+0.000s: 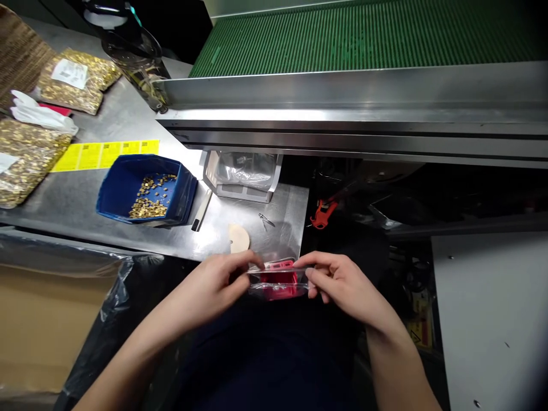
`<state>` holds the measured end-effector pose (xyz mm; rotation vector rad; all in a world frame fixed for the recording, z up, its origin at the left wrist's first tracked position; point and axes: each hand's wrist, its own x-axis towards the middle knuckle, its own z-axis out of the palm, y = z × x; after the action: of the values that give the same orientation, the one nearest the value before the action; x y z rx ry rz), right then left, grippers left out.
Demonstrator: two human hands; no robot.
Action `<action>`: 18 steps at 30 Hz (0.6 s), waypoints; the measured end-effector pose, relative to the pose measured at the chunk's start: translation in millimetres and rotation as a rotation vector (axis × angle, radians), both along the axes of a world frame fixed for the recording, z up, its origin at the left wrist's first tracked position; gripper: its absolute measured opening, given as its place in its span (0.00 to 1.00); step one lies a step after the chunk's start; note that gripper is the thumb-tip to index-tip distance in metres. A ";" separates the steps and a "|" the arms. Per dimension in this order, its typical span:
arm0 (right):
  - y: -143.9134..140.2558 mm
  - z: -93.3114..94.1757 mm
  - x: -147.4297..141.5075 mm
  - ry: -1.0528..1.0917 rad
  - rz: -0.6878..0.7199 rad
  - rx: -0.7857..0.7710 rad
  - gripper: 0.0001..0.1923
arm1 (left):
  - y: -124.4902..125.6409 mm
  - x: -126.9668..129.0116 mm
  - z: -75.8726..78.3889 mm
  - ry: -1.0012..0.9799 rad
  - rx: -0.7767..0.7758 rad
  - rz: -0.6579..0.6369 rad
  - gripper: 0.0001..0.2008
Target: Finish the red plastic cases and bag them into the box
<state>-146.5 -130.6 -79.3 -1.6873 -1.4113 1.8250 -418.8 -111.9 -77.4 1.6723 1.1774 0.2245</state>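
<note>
Low in the middle of the head view, both of my hands hold a small clear plastic bag [278, 281] with a red plastic part inside. My left hand [222, 279] pinches the bag's left edge between thumb and fingers. My right hand [342, 282] pinches its right edge. The bag hangs just in front of the near edge of the steel table [77, 200], above my dark lap.
A blue bin [143, 189] with several small brass pieces sits on the table. Bags of brass parts [75, 80] lie at far left by a yellow label strip [107, 155]. A clear-bagged tray [244, 174], a round disc [238, 237], a green conveyor [363, 37] and an orange tool [323, 213] are nearby.
</note>
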 end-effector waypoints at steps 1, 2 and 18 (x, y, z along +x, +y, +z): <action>0.2 -2.2 2.1 0.101 -0.031 -0.070 0.15 | 1.1 -0.9 1.6 -0.008 0.003 -0.022 0.13; -0.1 -5.4 3.6 0.183 -0.073 -0.125 0.15 | 2.2 -1.4 2.5 -0.022 -0.009 -0.039 0.14; -10.2 -41.1 -13.5 -0.107 -0.389 0.341 0.10 | -0.9 38.4 -57.1 0.060 0.653 0.262 0.09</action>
<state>-160.0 -140.8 -120.4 -1.7463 -1.2379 1.2285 -380.3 -112.8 -134.5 2.0800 1.4666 0.7967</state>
